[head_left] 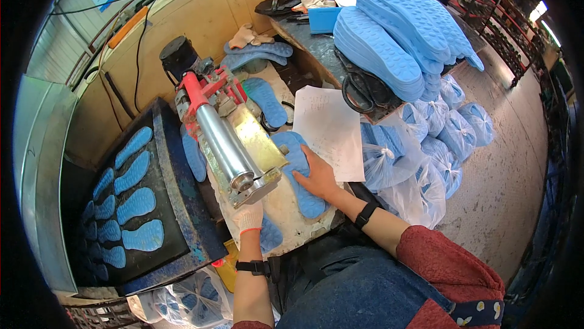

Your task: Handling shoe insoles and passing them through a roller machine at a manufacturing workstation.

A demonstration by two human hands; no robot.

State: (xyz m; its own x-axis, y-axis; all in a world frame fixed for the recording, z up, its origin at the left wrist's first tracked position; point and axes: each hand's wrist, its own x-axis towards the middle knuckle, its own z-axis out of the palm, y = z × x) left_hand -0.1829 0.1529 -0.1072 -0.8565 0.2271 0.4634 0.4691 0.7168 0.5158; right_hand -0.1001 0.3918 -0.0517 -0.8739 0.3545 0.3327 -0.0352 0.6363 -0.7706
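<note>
A blue bumpy insole [294, 152] lies on the pale worktop beside the machine. My bare right hand [316, 174] grips its right edge, thumb on top and some fingertips hidden. My left hand [248, 214], in a white glove with an orange cuff, reaches beneath the front end of a press-like machine with a shiny metal cylinder [225, 143] and red brackets. The machine hides its fingers, so what it holds does not show. Another blue insole [270, 234] lies partly covered beside the left wrist. Farther back, a blue insole [265, 101] rests near the machine's brass-coloured plate [260, 140].
On the left, a dark conveyor belt [173, 231] carries several blue insoles. A tall stack of blue insoles [380, 49] stands on the back-right table, near black scissors [359, 94]. A paper sheet [328, 128] hangs over the worktop's right edge. Tied plastic bags [453, 131] sit on the floor.
</note>
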